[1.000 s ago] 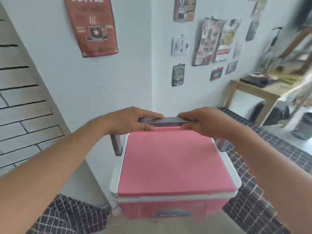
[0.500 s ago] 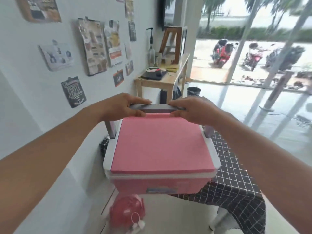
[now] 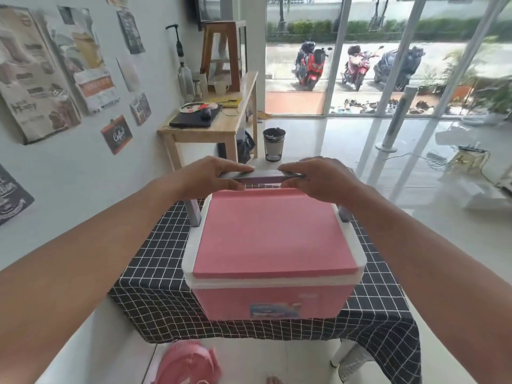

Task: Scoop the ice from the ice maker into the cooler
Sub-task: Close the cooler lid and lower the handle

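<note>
A pink cooler with a white rim and a shut pink lid hangs in front of me, held by its raised grey handle. My left hand grips the left half of the handle and my right hand grips the right half. The cooler is over a table covered with a black-and-white checked cloth; whether its base touches the cloth I cannot tell. No ice maker or scoop is in view.
A wall with posters runs along the left. Beyond stands a wooden side table with a laptop, bottles and a stool. A grey bin sits on the white floor. A pink fan lies below. Glass doors fill the back.
The view has swung right from the wall corner toward the glass doors, with the cooler carried along in both hands. The checked table now lies under the cooler.
</note>
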